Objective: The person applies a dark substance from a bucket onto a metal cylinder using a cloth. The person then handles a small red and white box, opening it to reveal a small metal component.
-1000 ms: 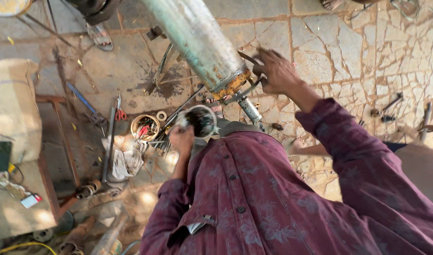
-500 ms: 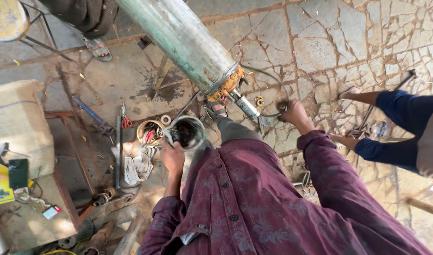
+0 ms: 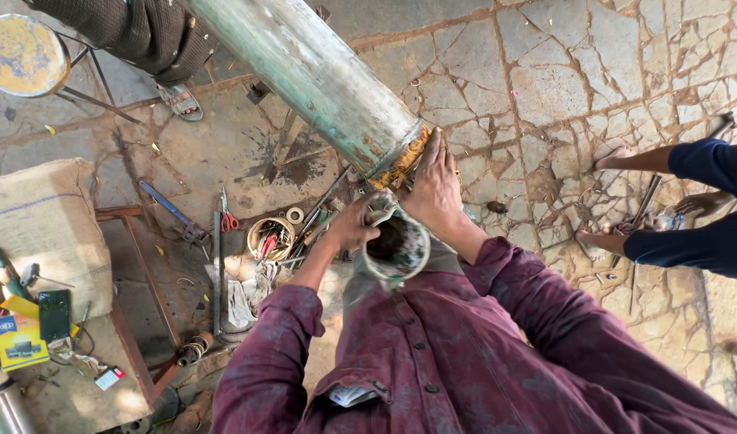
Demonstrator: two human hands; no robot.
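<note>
A long green metal cylinder [image 3: 320, 76] slants down from the top of the view, and its lower end has a corroded yellowish rim [image 3: 399, 157]. My right hand [image 3: 437, 189] lies flat against that end, fingers together and pointing up. Just below, my left hand [image 3: 354, 227] grips the rim of a round hollow metal casing [image 3: 400, 245] held close to my chest, its dark opening facing up. The casing sits right under the cylinder's end. My maroon sleeves fill the lower view.
A small tin of tools [image 3: 270, 237], red-handled pliers [image 3: 227, 217], a blue tool [image 3: 169, 205] and rods lie on the cracked stone floor. A burlap-covered bench [image 3: 43, 225] stands left, a round stool [image 3: 22, 52] top left. Another person's bare legs [image 3: 666, 201] are at right, a sandalled foot [image 3: 179, 100] up top.
My right hand has come back from low on the floor at right and now lies on the cylinder's end. The casing in my left hand has risen closer to the cylinder.
</note>
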